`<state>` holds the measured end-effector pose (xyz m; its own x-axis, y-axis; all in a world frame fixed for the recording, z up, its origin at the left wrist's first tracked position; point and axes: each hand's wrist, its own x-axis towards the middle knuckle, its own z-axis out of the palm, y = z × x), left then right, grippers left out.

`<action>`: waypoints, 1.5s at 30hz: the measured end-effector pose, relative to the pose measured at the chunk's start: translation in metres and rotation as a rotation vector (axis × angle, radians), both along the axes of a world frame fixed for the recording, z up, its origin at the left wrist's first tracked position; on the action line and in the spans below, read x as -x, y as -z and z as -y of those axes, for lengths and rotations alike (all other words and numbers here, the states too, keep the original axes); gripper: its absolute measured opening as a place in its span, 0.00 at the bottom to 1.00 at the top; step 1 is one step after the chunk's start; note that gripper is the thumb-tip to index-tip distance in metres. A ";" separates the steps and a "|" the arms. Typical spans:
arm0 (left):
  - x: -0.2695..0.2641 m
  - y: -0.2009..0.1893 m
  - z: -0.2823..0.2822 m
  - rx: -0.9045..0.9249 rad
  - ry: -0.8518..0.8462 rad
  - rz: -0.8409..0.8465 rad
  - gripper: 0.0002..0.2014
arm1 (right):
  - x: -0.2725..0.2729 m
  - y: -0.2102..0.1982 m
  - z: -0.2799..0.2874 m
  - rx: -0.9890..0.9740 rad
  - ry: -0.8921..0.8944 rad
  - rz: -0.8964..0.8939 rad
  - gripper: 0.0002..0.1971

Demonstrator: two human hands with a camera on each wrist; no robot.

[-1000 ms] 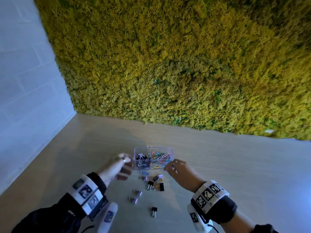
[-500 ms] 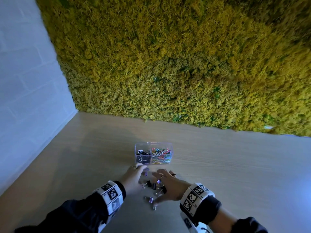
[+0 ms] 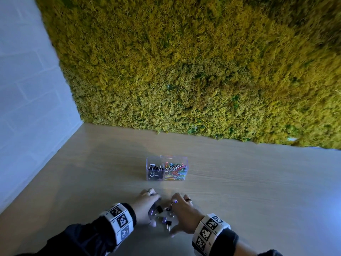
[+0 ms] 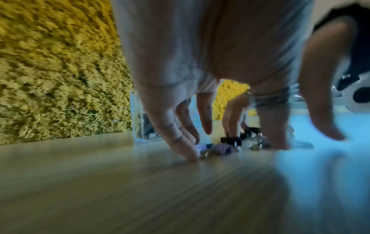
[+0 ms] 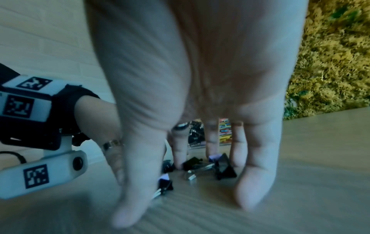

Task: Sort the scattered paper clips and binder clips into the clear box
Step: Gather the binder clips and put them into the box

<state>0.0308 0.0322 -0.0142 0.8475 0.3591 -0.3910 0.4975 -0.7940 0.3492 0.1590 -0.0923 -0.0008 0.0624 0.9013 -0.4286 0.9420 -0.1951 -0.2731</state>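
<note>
Both your hands are down on the wooden table (image 3: 239,182), cupped either side of a small pile of loose binder clips (image 3: 163,217). Your left hand (image 3: 145,206) has its fingers (image 4: 180,139) spread and pointing down, tips touching the tabletop right beside the pile; it pinches nothing that can be seen. Your right hand (image 3: 181,212) mirrors it, fingers (image 5: 254,182) splayed with the tips on the wood and the clips lying under the palm; nothing is gripped there either.

In the head view you can count about four loose binder clips between the hands, black and purple; the right wrist view suggests one or two more hidden under the fingers, so the exact number cannot be told. No loose paper clips show on the table.

One clear box (image 3: 167,168) stands just beyond your fingertips, apart from them. It has two compartments: the left holds a heap of black binder clips (image 3: 155,170), the right a heap of coloured paper clips (image 3: 175,172), both too tangled to count.

A moss wall (image 3: 203,71) rises behind the table.
</note>
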 end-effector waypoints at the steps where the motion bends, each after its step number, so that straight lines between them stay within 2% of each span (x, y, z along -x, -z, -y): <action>1: -0.003 0.001 0.002 -0.026 -0.017 0.019 0.31 | 0.001 0.001 -0.004 -0.006 0.024 0.001 0.37; 4: -0.010 0.000 0.004 -0.068 -0.034 0.078 0.17 | 0.001 0.004 -0.014 -0.044 0.064 -0.045 0.29; 6: -0.012 -0.002 0.004 -0.083 -0.038 0.053 0.12 | -0.002 0.007 -0.019 -0.051 0.105 -0.063 0.23; 9: -0.012 -0.007 0.006 -0.075 -0.076 0.064 0.14 | -0.011 0.008 -0.026 -0.090 0.169 -0.162 0.14; 12: -0.013 -0.006 0.006 -0.030 -0.105 0.121 0.16 | -0.021 0.008 -0.030 -0.083 0.195 -0.204 0.09; 14: -0.016 -0.001 0.004 -0.072 -0.076 0.176 0.16 | -0.029 0.009 -0.031 -0.102 0.235 -0.216 0.05; 15: -0.019 0.001 0.004 -0.088 -0.077 0.199 0.16 | -0.033 0.011 -0.032 -0.119 0.253 -0.211 0.09; 17: -0.018 -0.001 0.005 -0.025 -0.185 0.214 0.14 | -0.041 0.015 -0.031 -0.128 0.284 -0.224 0.18; 19: -0.018 0.000 0.001 0.143 -0.317 0.257 0.12 | -0.048 0.016 -0.029 -0.132 0.299 -0.235 0.20; 22: -0.009 0.007 -0.012 0.174 -0.290 0.297 0.16 | -0.057 0.017 -0.023 -0.186 0.379 -0.325 0.20; 23: -0.006 0.009 -0.018 0.259 -0.355 0.339 0.17 | -0.060 0.017 -0.021 -0.209 0.410 -0.349 0.19; 25: 0.001 0.006 -0.027 0.549 -0.548 0.453 0.20 | -0.066 0.017 -0.017 -0.247 0.482 -0.401 0.18; 30: 0.011 -0.010 -0.032 1.516 -1.001 0.628 0.11 | -0.077 0.014 -0.010 -0.327 0.654 -0.628 0.12; 32: 0.007 -0.014 -0.025 1.734 -1.098 0.652 0.10 | -0.074 0.006 -0.011 -0.369 0.662 -0.739 0.11; 35: -0.007 -0.012 -0.011 1.822 -1.196 0.623 0.12 | -0.059 -0.016 -0.021 -0.453 0.621 -0.881 0.09; 37: -0.015 -0.012 0.001 1.840 -1.191 0.562 0.15 | -0.043 -0.030 -0.033 -0.468 0.538 -0.885 0.11; 40: -0.023 -0.016 0.013 1.803 -1.148 0.538 0.18 | -0.021 -0.044 -0.048 -0.439 0.330 -0.628 0.13; 42: -0.026 -0.021 0.015 1.766 -1.152 0.588 0.15 | -0.008 -0.048 -0.052 -0.433 0.184 -0.451 0.05; 45: -0.022 -0.027 0.010 1.775 -1.190 0.631 0.14 | 0.005 -0.047 -0.054 -0.480 0.087 -0.331 0.09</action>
<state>0.0527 0.0227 0.0123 0.6827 0.3422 -0.6457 -0.0662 0.9089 0.4117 0.1540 -0.0387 0.0466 0.0775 0.9969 0.0168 0.7776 -0.0499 -0.6268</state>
